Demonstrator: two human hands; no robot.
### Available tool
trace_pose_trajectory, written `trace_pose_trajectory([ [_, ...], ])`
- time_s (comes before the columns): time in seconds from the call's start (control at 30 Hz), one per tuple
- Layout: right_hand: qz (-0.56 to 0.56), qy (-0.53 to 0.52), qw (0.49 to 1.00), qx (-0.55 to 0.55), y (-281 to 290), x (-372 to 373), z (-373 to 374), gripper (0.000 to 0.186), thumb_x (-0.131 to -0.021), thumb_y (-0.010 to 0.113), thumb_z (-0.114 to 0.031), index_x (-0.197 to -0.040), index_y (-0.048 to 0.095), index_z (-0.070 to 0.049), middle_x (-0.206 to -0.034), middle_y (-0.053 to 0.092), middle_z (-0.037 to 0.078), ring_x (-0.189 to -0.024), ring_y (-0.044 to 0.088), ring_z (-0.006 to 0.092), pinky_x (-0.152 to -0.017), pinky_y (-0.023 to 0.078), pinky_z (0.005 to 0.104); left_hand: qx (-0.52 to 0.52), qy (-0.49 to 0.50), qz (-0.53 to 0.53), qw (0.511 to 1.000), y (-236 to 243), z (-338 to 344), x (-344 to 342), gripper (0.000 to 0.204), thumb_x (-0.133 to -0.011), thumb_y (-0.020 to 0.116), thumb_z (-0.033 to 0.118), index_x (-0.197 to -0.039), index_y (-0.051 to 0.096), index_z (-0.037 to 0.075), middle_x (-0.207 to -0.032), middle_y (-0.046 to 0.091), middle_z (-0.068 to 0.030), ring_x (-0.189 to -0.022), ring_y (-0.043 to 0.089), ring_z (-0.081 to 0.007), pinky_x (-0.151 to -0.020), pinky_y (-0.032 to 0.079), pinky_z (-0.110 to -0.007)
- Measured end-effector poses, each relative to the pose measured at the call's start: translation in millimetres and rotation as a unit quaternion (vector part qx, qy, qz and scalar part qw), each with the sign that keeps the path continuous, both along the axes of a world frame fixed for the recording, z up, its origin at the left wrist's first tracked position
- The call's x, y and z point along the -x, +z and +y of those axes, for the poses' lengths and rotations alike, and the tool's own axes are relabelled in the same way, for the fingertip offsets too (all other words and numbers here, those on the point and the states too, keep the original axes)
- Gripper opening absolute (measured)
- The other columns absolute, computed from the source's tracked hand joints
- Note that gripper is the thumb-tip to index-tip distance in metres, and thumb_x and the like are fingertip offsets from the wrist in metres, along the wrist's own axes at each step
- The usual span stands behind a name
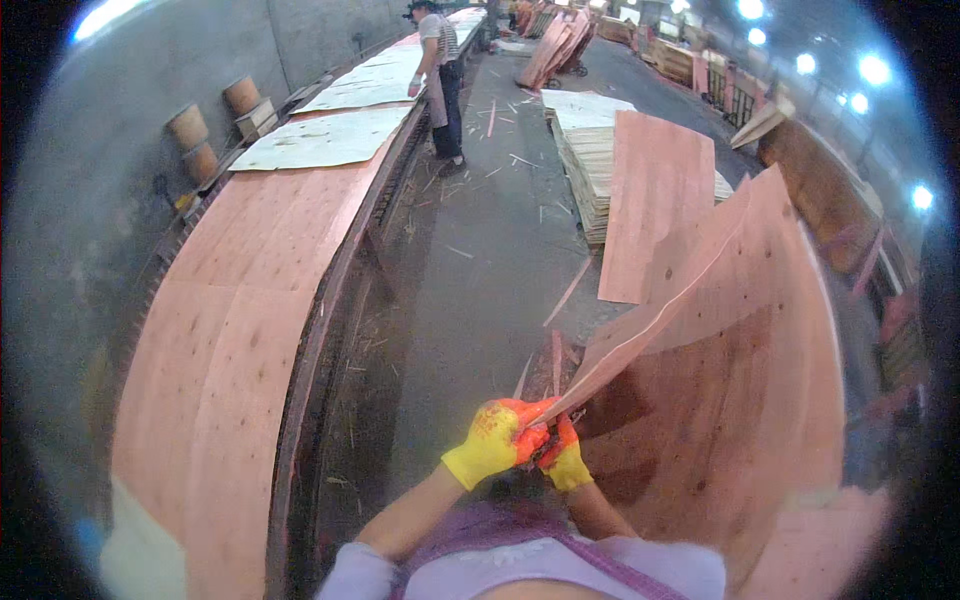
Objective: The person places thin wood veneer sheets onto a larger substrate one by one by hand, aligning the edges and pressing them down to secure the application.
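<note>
My left hand (496, 436), in a yellow glove with an orange coated palm, is closed round the near corner of a large reddish wood veneer sheet (720, 340). Right beside it, my right hand (564, 456) in a matching glove is closed at the same edge; part of its fingers is hidden behind the sheet. The sheet stands tilted up to my right, bowed, with its far corner raised. To my left, reddish veneer sheets (230, 310) lie on a long conveyor-like table, apart from my hands.
Pale sheets (320, 138) cover the table farther on, where another person (441, 80) stands. A veneer stack (585, 150) with a reddish sheet (655, 200) leaning on it is ahead right. Wood scraps (568, 292) litter the floor. Round wooden drums (188, 127) stand by the left wall.
</note>
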State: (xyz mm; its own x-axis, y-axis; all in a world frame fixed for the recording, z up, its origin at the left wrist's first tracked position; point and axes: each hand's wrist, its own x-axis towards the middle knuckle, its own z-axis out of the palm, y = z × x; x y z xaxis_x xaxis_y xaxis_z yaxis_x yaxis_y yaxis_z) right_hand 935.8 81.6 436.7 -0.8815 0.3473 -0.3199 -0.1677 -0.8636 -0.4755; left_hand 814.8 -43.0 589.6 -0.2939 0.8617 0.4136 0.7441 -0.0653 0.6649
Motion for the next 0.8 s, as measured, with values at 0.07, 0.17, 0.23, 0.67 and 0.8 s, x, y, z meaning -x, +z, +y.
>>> trace_pose_trajectory([
  [0.07, -0.015, 0.003, 1.0, 0.014, 6, 9, -2, 0.042, -0.088, 0.046, -0.046, -0.112, 0.05, -0.012, -0.092, 0.056, -0.001, -0.061, 0.046, 0.008, -0.048, 0.04, 0.0203, -0.056, 0.016, -0.012, 0.998, 4, -3, 1, 0.028, -0.073, 0.061, 0.015, -0.1, 0.062, 0.009, -0.079, 0.063, -0.0134, -0.072, 0.059, -0.0334, -0.063, 0.047, -0.041],
  [0.17, -0.024, -0.007, 0.999, -0.026, 17, 19, -11, 0.04, -0.089, 0.046, -0.044, -0.112, 0.05, -0.013, -0.09, 0.056, -0.001, -0.059, 0.045, 0.0081, -0.048, 0.039, 0.0226, -0.061, 0.026, -0.002, 0.998, 16, -7, 7, 0.034, -0.073, 0.06, 0.015, -0.107, 0.06, 0.009, -0.08, 0.063, -0.0136, -0.07, 0.059, -0.0338, -0.061, 0.046, -0.041],
  [0.23, -0.019, -0.017, 0.997, -0.077, 12, 15, -17, 0.039, -0.089, 0.046, -0.044, -0.112, 0.05, -0.013, -0.088, 0.056, -0.001, -0.058, 0.045, 0.0082, -0.048, 0.04, 0.0238, -0.081, 0.038, 0.022, 0.996, 18, -9, 18, 0.036, -0.074, 0.059, 0.016, -0.109, 0.059, 0.009, -0.08, 0.063, -0.0137, -0.068, 0.058, -0.0336, -0.06, 0.045, -0.041],
  [0.67, -0.102, -0.17, 0.978, -0.061, 39, 5, 5, 0.045, -0.086, 0.046, -0.051, -0.118, 0.044, -0.02, -0.09, 0.057, 0.003, -0.047, 0.046, 0.0142, -0.039, 0.041, 0.028, -0.1, 0.034, 0.019, 0.994, 9, -53, 22, 0.036, -0.074, 0.062, 0.017, -0.109, 0.059, 0.01, -0.085, 0.063, -0.012, -0.077, 0.059, -0.0317, -0.07, 0.046, -0.039],
  [0.8, -0.079, -0.167, 0.979, -0.089, 5, -2, 8, 0.046, -0.084, 0.049, -0.054, -0.109, 0.05, -0.016, -0.084, 0.059, 0.001, -0.05, 0.047, 0.0119, -0.04, 0.041, 0.0243, -0.1, -0.043, 0.003, 0.994, 11, -51, 13, 0.044, -0.073, 0.063, 0.016, -0.116, 0.055, 0.013, -0.101, 0.062, -0.0108, -0.089, 0.058, -0.0292, -0.075, 0.046, -0.039],
])
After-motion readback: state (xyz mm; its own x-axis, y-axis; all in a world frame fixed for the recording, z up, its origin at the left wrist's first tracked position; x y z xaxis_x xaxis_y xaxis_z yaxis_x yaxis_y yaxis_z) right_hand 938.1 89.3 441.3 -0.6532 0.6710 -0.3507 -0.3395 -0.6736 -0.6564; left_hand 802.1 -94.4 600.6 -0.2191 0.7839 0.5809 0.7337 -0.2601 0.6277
